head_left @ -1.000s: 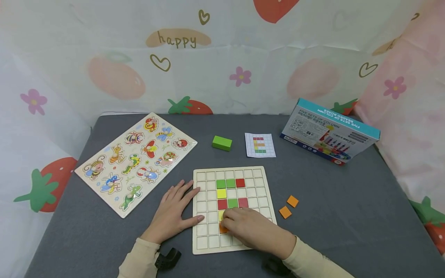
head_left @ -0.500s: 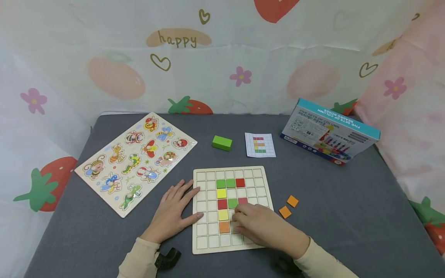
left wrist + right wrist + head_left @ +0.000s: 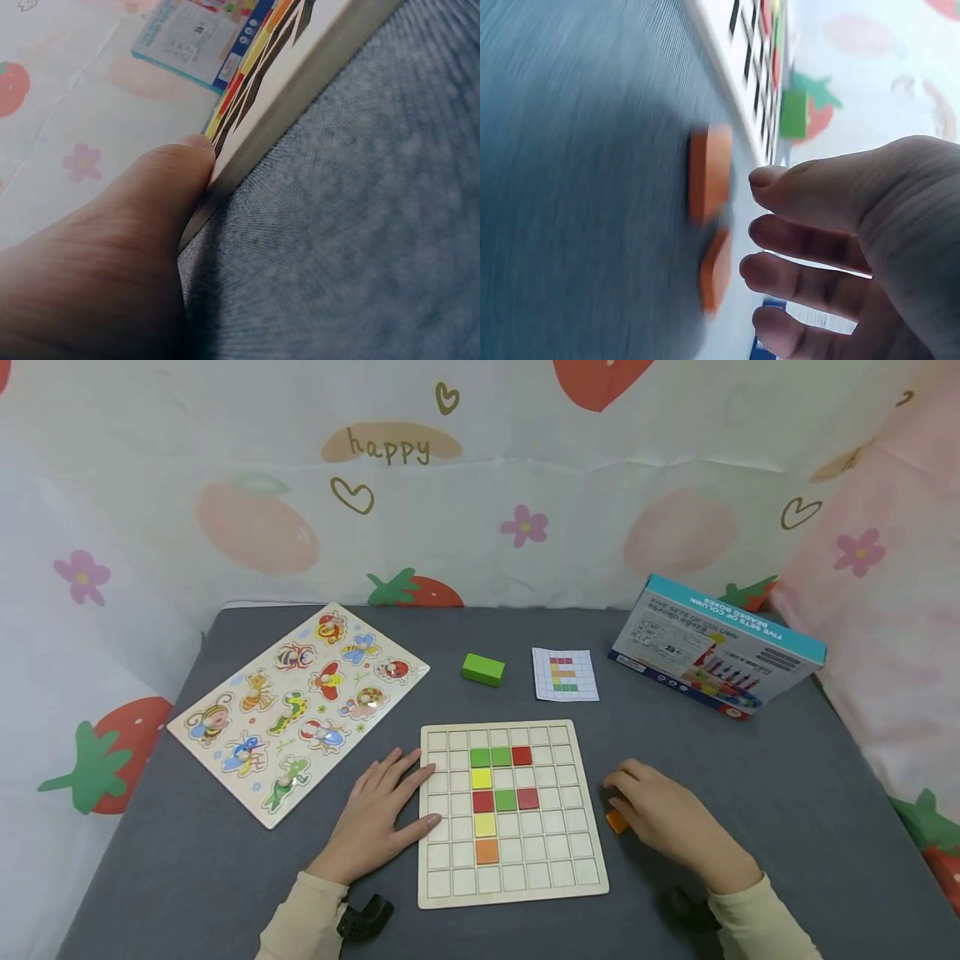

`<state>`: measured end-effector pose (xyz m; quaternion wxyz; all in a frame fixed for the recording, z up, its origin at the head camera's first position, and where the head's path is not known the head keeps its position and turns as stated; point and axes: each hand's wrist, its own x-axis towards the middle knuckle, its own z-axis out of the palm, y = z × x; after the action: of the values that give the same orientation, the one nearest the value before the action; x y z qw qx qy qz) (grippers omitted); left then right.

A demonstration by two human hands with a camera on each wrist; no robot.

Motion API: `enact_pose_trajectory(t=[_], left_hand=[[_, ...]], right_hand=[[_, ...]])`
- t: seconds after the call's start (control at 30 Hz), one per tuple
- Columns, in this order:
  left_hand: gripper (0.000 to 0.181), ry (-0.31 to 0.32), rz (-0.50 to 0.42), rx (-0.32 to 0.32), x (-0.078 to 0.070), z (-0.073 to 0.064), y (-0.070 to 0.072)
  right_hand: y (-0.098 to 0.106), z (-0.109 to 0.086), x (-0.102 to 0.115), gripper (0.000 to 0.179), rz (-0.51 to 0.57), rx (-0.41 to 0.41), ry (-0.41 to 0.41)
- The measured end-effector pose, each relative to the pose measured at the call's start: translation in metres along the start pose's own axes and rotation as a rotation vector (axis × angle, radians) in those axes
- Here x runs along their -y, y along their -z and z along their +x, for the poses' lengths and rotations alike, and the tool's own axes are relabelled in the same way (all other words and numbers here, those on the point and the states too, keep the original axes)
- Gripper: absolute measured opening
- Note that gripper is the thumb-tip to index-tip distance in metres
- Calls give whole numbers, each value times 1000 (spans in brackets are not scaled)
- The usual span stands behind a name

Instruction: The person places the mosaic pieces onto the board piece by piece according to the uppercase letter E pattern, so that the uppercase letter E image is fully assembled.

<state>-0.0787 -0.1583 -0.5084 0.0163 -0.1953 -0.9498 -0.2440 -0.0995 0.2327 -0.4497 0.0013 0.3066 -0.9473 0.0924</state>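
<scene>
A wooden grid board (image 3: 555,847) lies flat in the head view, with green, red and yellow tiles and one orange tile (image 3: 487,852) in its cells. My left hand (image 3: 375,822) rests at the board's left edge, fingers spread; the left wrist view has its thumb (image 3: 176,169) on the rim. To the right of the board, my right hand (image 3: 667,818) hovers over two loose orange tiles. One orange tile (image 3: 617,822) peeks out below its fingers. In the right wrist view both tiles (image 3: 718,169) lie on the cloth, apart from the loosely bent, unfilled fingers.
Behind the board lie a green block (image 3: 483,670) and a printed pattern card (image 3: 566,675). An insect puzzle board (image 3: 300,710) is at the left. At the back right stands a blue-topped box (image 3: 712,647). Grey cloth (image 3: 795,793) covers the table.
My right hand has left the grid board and moved right, over the loose orange tiles. The orange tile in the grid is now uncovered. My left hand has stayed put.
</scene>
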Motion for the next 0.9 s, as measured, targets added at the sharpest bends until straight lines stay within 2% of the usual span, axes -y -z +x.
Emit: enact_pose_trajectory(t=[0.2, 0.3, 0.5, 0.73, 0.9], left_hand=[[68, -12, -2, -28, 0, 0, 0], [68, -3, -1, -14, 0, 0, 0], [69, 18, 2, 9, 0, 1, 0], [69, 19, 1, 13, 0, 1, -1], [69, 18, 7, 8, 1, 1, -1]], right_hand=[[6, -10, -17, 24, 21, 66, -102], [8, -10, -19, 24, 56, 87, -123], [9, -9, -20, 23, 43, 61, -89], [10, -14, -22, 28, 37, 80, -119], [9, -16, -23, 28, 19, 56, -89]])
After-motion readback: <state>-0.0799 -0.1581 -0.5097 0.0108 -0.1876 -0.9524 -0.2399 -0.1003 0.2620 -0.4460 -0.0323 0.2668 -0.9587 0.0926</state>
